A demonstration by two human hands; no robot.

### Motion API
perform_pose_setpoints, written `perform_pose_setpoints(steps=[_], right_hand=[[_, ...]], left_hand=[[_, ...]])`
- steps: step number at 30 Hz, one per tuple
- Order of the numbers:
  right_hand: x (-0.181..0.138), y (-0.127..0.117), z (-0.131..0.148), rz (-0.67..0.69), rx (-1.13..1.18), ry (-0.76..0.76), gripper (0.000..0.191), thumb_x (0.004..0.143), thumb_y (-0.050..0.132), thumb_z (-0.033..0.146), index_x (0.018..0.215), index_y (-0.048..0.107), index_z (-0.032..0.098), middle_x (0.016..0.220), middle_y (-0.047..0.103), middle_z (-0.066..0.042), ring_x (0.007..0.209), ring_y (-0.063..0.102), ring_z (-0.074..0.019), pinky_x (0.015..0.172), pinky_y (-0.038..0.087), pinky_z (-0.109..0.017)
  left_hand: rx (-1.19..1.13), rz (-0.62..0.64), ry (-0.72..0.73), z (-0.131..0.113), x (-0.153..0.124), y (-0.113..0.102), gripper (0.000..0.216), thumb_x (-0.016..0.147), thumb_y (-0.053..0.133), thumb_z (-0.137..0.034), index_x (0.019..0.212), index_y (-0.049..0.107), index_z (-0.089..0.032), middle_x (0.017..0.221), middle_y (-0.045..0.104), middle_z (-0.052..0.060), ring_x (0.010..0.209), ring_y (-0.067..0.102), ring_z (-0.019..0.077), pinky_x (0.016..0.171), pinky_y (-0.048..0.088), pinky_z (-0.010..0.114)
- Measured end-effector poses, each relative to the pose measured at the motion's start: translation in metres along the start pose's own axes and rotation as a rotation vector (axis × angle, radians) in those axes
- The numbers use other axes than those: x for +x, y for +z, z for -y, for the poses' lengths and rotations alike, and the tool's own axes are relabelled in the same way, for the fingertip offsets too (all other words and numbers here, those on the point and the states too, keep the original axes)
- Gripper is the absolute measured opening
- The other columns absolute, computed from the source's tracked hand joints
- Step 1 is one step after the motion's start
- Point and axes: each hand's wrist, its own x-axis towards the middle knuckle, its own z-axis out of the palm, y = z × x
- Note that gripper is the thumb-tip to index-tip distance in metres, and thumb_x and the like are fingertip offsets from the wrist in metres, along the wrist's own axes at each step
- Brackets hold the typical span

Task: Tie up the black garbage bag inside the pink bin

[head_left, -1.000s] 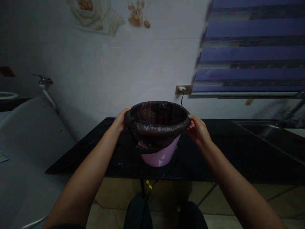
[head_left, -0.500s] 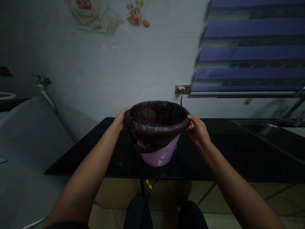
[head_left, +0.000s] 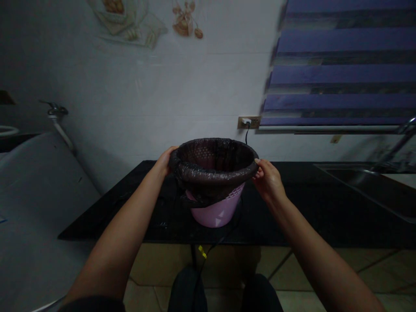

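A pink trash can (head_left: 216, 215) with a perforated upper wall stands on the black countertop (head_left: 276, 229), near its front edge. Its mouth is lined with a black trash bag (head_left: 211, 177), folded outward over the rim and hanging lower on the left side. At the left of the rim, my left hand (head_left: 166, 161) grips the bag's edge, its fingers partly hidden behind the rim. My right hand (head_left: 268, 175) pinches the bagged rim on the opposite side, thumb on top and fingers curled beneath.
A metal sink (head_left: 367, 184) with a faucet (head_left: 396, 145) lies to the right. Behind the can, a plug and black cord sit in a wall outlet (head_left: 248, 122). A cable with a yellow tag (head_left: 202, 251) hangs over the counter's front edge. A grey appliance (head_left: 42, 208) stands left.
Both hands keep their places on the bagged rim, and the can stays where it was. The view has shifted very slightly.
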Motion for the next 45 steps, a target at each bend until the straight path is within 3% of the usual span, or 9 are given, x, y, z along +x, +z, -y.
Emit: perform_pose_setpoints(steps=[45], right_hand=[[-0.011, 0.007, 0.001, -0.019, 0.024, -0.013, 0.036, 0.058, 0.074, 0.021, 0.064, 0.039, 0.019, 0.040, 0.036, 0.010, 0.036, 0.030, -0.0021, 0.038, 0.028, -0.014]], left_hand=[[0.017, 0.053, -0.054, 0.000, 0.015, -0.002, 0.012, 0.065, 0.058, -0.028, 0.066, 0.063, -0.017, 0.053, 0.063, 0.001, 0.047, 0.057, 0.0146, 0.050, 0.047, 0.025]])
